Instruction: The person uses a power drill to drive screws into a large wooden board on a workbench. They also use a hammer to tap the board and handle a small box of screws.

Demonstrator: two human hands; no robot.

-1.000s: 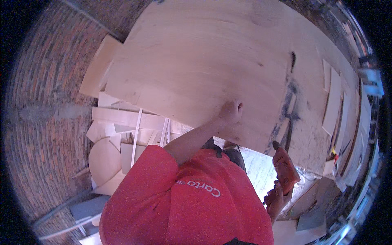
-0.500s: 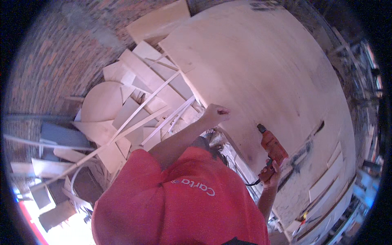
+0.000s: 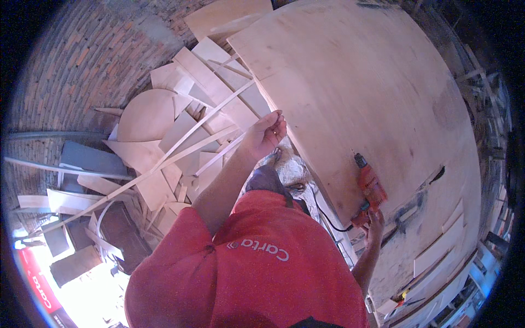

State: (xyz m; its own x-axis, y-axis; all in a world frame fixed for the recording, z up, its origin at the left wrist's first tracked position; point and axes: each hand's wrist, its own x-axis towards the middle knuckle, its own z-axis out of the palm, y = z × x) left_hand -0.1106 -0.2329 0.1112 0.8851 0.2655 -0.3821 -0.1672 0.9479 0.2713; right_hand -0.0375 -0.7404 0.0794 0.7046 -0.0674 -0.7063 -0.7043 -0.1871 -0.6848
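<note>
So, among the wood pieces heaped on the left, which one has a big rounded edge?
The wide, rounded piece toward the brick wall; the pieces around it show mostly straight edges.

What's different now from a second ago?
The left hand has moved left from over the plywood sheet to its edge, toward the wood offcuts. The corded drill has moved from the sheet's near edge further over it. The view has turned left. The right hand still grips the drill.

Brick wall (image 3: 82,76) far L. Wood offcuts (image 3: 205,82), incl. round pc (image 3: 146,115) + long strip (image 3: 203,123), heaped past desk (image 3: 350,82) L edge; flat pcs (image 3: 437,249) twd R edge.
</note>
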